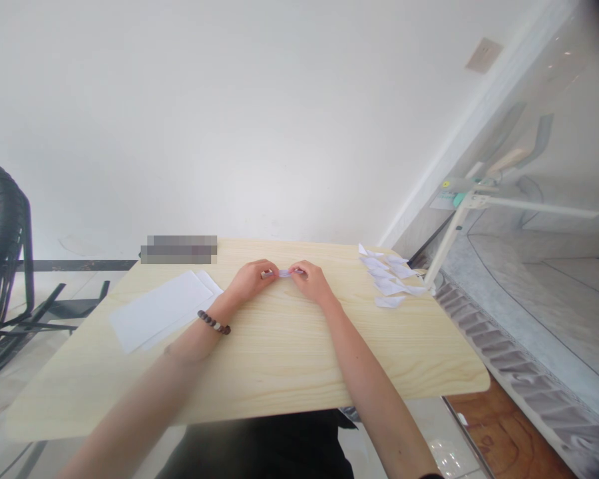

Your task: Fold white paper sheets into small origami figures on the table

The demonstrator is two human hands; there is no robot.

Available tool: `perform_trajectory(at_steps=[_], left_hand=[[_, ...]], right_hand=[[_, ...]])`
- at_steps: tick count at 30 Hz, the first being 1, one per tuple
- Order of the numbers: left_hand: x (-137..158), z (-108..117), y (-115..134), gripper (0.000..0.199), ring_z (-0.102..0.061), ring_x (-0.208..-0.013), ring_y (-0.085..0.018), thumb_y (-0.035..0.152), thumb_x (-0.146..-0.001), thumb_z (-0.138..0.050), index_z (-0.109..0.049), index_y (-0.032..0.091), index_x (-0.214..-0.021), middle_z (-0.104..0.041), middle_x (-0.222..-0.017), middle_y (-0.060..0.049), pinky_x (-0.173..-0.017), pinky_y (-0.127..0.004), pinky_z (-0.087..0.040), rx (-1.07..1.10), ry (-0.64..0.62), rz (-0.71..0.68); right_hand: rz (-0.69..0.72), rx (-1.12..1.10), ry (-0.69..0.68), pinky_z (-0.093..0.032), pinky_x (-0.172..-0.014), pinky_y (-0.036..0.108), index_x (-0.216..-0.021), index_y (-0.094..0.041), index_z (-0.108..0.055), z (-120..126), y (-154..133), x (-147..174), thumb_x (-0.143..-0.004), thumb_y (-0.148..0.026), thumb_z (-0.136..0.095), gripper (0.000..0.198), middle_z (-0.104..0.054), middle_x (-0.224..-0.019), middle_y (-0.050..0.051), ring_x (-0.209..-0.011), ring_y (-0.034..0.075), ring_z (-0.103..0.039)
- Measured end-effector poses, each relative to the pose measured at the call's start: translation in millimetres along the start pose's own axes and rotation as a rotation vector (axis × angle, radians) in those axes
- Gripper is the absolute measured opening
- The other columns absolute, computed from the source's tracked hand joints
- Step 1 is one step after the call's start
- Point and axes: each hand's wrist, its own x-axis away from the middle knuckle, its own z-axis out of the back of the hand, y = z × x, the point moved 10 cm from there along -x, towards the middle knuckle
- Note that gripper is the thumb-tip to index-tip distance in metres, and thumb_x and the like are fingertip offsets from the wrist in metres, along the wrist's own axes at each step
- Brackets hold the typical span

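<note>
Between my two hands is a small folded piece of white paper (284, 273), held just over the middle of the wooden table. My left hand (253, 279), with a beaded bracelet at its wrist, pinches one end. The other end is pinched by the fingers of my right hand (312, 279). Much of the paper is hidden behind my fingers. To the left lie flat sheets of white paper (160, 309), overlapping one another. At the right are several folded white paper pieces (389, 286) with pointed ends, set out in rows.
The light wooden table (279, 359) stands against a white wall (279, 120). A blurred-out dark object (180, 250) lies at its back left edge. A black woven chair (4, 246) is on the left, a grey sofa (529, 279) and white metal frame (446, 246) on the right.
</note>
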Motion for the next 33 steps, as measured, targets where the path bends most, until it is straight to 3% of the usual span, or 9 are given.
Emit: perform_trajectory(at_steps=[9, 14, 19, 29, 33], left_hand=[[1.7, -3.1, 12.1, 0.019, -0.054, -0.081, -0.013, 0.031, -0.076, -0.044, -0.060, 0.021, -0.079, -0.057, -0.099, -0.001, -0.068, -0.022, -0.041, -0.071, -0.052, -0.060], [2.1, 2.5, 9.6, 0.025, -0.054, -0.077, -0.014, 0.033, -0.077, -0.040, -0.059, 0.021, -0.086, -0.060, -0.088, -0.002, -0.067, -0.023, -0.041, -0.128, -0.014, -0.006], [1.7, 4.2, 5.2, 0.025, -0.054, -0.079, -0.016, 0.036, -0.076, -0.041, -0.060, 0.022, -0.080, -0.061, -0.083, -0.002, -0.069, -0.025, -0.040, -0.209, 0.016, 0.019], [2.4, -1.0, 12.0, 0.020, -0.051, -0.090, -0.016, 0.031, -0.074, -0.043, -0.060, 0.022, -0.069, -0.059, -0.095, 0.000, -0.079, -0.026, -0.039, -0.191, -0.034, -0.051], [2.7, 0.8, 11.3, 0.020, -0.052, -0.087, -0.016, 0.031, -0.074, -0.043, -0.059, 0.023, -0.083, -0.059, -0.094, -0.001, -0.076, -0.026, -0.040, -0.201, -0.019, -0.033]], right_hand=[[-0.089, 0.221, 0.038, -0.039, -0.069, 0.024, -0.079, -0.019, -0.061, 5.3, 6.2, 0.2, -0.077, -0.028, -0.043, 0.019, -0.060, -0.081, 0.004, -0.075, 0.013, -0.053], [-0.090, 0.236, 0.008, -0.039, -0.073, 0.024, -0.082, -0.021, -0.060, 1.8, 5.2, 1.0, -0.073, -0.026, -0.049, 0.015, -0.058, -0.083, 0.002, -0.077, 0.012, -0.052], [-0.079, 0.268, -0.029, -0.038, -0.075, 0.025, -0.087, -0.024, -0.059, -2.2, 2.2, 1.5, -0.070, -0.024, -0.053, 0.018, -0.056, -0.085, 0.001, -0.082, 0.014, -0.050], [-0.090, 0.360, -0.082, -0.036, -0.074, 0.025, -0.080, -0.022, -0.061, -9.7, 3.1, 0.9, -0.069, -0.020, -0.052, 0.014, -0.053, -0.082, 0.003, -0.081, 0.015, -0.048], [-0.057, 0.349, -0.077, -0.036, -0.074, 0.026, -0.081, -0.022, -0.060, -9.7, 0.6, 1.6, -0.070, -0.021, -0.051, 0.014, -0.053, -0.082, 0.002, -0.081, 0.014, -0.048]])
